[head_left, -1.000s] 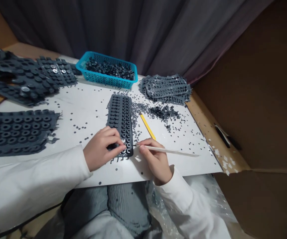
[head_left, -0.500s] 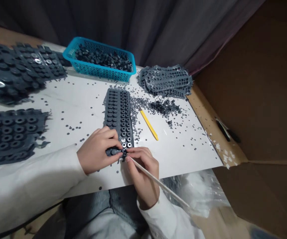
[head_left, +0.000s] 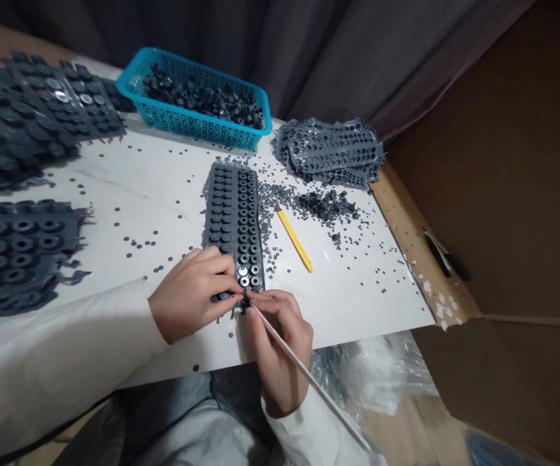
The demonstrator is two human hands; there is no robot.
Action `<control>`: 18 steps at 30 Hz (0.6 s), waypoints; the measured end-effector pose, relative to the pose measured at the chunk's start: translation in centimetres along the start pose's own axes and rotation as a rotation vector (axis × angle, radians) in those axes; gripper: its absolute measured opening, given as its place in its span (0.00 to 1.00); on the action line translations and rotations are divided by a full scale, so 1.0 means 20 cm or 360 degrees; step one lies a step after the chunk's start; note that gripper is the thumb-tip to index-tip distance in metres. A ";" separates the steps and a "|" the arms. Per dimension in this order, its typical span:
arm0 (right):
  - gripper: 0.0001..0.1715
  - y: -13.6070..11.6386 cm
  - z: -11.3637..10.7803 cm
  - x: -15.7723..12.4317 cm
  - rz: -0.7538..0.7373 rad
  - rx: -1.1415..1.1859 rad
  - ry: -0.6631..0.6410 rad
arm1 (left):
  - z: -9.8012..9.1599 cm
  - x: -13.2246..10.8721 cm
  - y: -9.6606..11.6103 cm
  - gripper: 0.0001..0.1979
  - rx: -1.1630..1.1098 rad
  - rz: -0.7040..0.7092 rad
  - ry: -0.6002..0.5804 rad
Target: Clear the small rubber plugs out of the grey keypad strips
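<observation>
A dark grey moulded rubber sheet (head_left: pixel 235 207), lined with rows of round ring-shaped parts, lies lengthwise on the white table. At its near end my left hand (head_left: pixel 193 294) is closed, thumb and fingertips pinching a small dark rubber part. My right hand (head_left: pixel 284 343) meets it there, its fingers closed on a thin white stick (head_left: pixel 312 382). One end of the stick is at the fingertips; the rest slants down to the right past my wrist. The exact contact between stick and rubber is hidden by my fingers.
A teal basket (head_left: pixel 202 123) full of small dark rubber parts stands at the back. Perforated sheets (head_left: pixel 331 152) are stacked behind right. More moulded sheets (head_left: pixel 22 246) lie left. A yellow cutter (head_left: pixel 294 239), a dark pile (head_left: pixel 326 205) and scattered discs lie right of the sheet.
The view has shifted slightly. Both hands remain together at the sheet's near end, and the stick now slopes more steeply. My left fingertips have closed in nearer to the right ones.
</observation>
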State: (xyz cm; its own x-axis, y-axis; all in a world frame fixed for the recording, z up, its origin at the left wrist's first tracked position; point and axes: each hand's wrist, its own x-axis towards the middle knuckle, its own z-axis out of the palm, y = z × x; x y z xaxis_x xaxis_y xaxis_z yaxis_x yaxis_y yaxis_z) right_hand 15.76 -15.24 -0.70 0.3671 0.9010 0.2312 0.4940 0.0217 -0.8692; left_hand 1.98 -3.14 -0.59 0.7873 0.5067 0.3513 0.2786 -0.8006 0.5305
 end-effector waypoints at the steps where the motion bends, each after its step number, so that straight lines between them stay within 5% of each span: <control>1: 0.06 0.00 0.00 0.00 -0.0009 -0.0002 -0.0002 | 0.00 0.00 0.00 0.09 0.0002 0.0003 -0.0002; 18: 0.06 0.00 0.01 0.00 -0.0124 -0.0089 0.0035 | 0.01 -0.01 -0.01 0.09 0.0000 -0.0008 0.0008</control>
State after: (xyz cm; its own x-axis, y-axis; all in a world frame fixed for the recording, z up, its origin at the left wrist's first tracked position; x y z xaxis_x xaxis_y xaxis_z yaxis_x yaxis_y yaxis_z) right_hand 15.58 -15.07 -0.75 0.3430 0.8877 0.3072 0.5646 0.0666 -0.8227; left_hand 1.93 -3.25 -0.95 0.7830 0.5122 0.3529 0.2821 -0.7981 0.5324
